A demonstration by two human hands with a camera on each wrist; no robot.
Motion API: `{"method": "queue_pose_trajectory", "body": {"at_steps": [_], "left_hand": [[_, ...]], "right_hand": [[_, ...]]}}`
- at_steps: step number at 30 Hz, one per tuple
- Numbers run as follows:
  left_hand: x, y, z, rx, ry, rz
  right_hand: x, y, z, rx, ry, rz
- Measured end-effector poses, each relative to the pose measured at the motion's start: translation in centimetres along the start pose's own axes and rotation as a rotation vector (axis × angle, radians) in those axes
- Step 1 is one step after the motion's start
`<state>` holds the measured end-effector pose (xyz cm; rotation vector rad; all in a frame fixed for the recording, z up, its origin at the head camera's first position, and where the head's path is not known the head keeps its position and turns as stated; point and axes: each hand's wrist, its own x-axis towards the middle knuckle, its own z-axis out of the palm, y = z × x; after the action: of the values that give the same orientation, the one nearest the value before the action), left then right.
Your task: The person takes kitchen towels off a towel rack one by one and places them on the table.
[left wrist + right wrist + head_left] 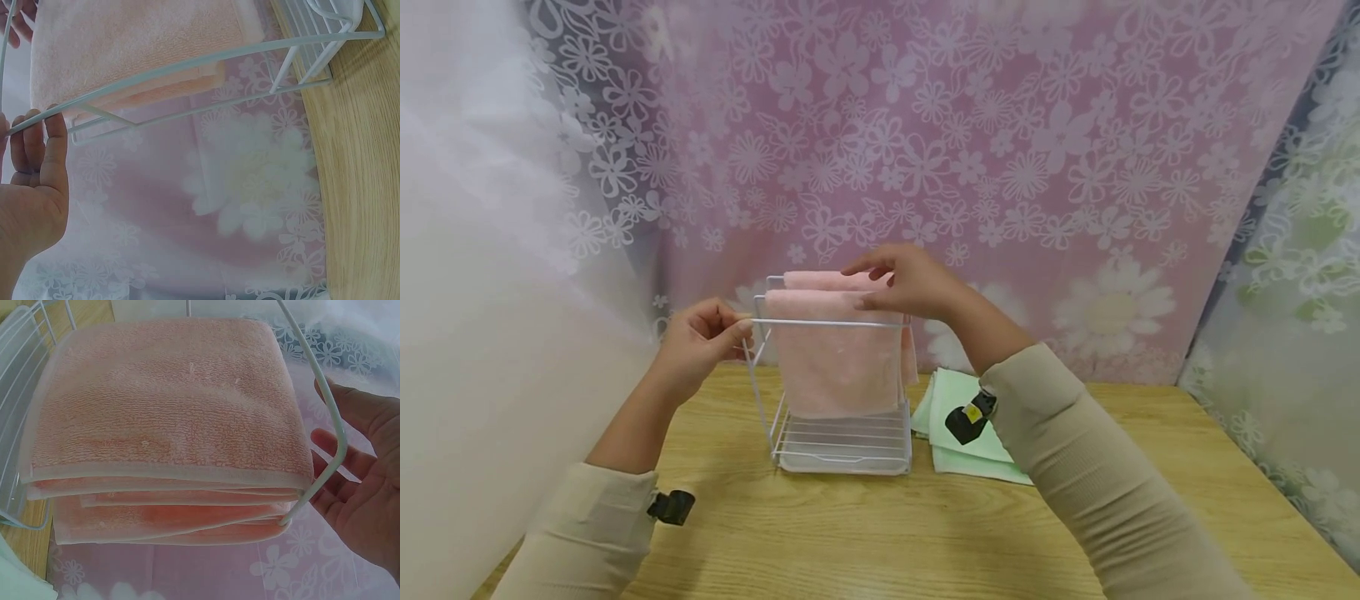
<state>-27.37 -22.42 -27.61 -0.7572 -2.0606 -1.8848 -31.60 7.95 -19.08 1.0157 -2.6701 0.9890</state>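
Note:
A white wire towel rack (pixel 831 323) stands on the table. Two folded pink towels hang over its bars, the nearer towel (pixel 835 358) in front of the farther towel (pixel 820 280). With thumb and fingers, my left hand (pixel 700 342) pinches the rack's front upper left corner; in the left wrist view the fingers of that hand (pixel 37 181) curl at the white bar. My right hand (pixel 917 283) hovers over the right end of the towels, fingers parted and loosely bent. In the right wrist view, the hand (pixel 369 469) holds nothing, beside the towels' folded top.
A folded light green towel (pixel 962 417) lies on the wooden table (pixel 820 533), right of the rack and partly behind my right forearm. The rack's base holds a white tray (pixel 842 463). A pink flowered curtain (pixel 925 167) hangs close behind.

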Motion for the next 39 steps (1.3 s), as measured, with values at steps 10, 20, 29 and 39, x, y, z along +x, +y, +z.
{"method": "queue_pose_trajectory", "body": {"at_steps": [10,20,29,39], "left_hand": [[-0.2,-0.1,0.1,-0.005,-0.018,0.010],[0.2,0.1,0.1,0.008,-0.019,0.017],[0.1,-0.1,0.3,0.029,-0.012,0.009],[-0.1,0.3,0.2,0.012,-0.014,0.021]], "right_hand": [[0.7,0.3,0.7,0.021,-0.100,-0.013],[1.7,-0.1,0.9,0.029,-0.113,0.041],[2.4,0.0,1.4,-0.016,-0.099,0.049],[2.6,-0.1,1.8,-0.028,-0.075,0.030]]}}
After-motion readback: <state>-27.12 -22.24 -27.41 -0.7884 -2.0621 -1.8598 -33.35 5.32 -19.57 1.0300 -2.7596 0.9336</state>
